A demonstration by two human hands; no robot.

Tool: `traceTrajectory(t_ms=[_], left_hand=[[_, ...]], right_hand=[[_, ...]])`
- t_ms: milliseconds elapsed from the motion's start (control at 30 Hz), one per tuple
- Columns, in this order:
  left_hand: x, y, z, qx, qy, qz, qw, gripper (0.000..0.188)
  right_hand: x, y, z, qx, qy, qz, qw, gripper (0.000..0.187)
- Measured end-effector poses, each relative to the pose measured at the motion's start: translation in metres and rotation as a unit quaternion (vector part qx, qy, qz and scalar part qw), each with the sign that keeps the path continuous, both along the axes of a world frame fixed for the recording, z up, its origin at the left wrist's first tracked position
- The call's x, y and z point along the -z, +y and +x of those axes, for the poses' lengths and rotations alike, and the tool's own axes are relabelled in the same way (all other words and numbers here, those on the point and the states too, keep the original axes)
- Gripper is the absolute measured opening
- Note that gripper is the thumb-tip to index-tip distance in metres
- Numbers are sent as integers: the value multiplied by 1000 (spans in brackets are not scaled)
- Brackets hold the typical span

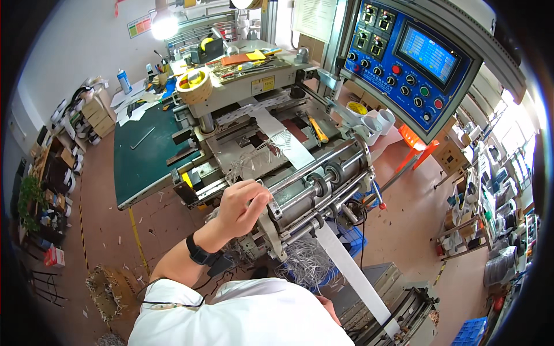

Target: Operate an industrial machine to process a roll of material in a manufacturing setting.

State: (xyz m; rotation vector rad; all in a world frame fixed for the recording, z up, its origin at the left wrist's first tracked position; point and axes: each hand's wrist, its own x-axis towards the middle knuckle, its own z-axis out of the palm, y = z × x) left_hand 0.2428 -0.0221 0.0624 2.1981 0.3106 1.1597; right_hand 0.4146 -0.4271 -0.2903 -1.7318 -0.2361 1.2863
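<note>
My left hand (245,205), with a black band on its wrist, is closed at the left end of a metal roller assembly (300,199) on a strip-fed machine. Its fingers are curled in, and whatever they hold is hidden. Just a sliver of my right hand (330,308) shows beside my white shirt, fingers out of sight. A pale strip (291,151) runs over the machine bed toward the rollers; another length of strip (355,274) slopes down below them. Thin cut scraps (259,158) lie on the bed. A yellow-handled cutter (318,130) rests right of the strip.
A blue control panel (410,66) with a lit screen hangs at upper right. Beneath the rollers, a blue basket (352,236) holds tangled scrap strips (306,262). A green tabletop (147,153) carries a hex key (142,138) at left. An orange stool (416,147) stands right.
</note>
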Motion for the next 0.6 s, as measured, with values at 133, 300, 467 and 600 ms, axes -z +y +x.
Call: traceTrajectory(t_ms=[133,300,467,600], left_hand=[[-26,8,1,130,136,-129,974,46],[-72,25,7,173,144,-101,969,47],[-125,68,3,-12,273,90,958,29],[-120,90,-3,-90,377,217,896,25]], right_hand=[[1,-1,-2,3,0,-17,1000,38],[-26,10,-3,27,24,-38,999,36],[-33,8,-11,34,-10,-20,999,35],[-15,-5,-17,36,-25,-13,999,35]])
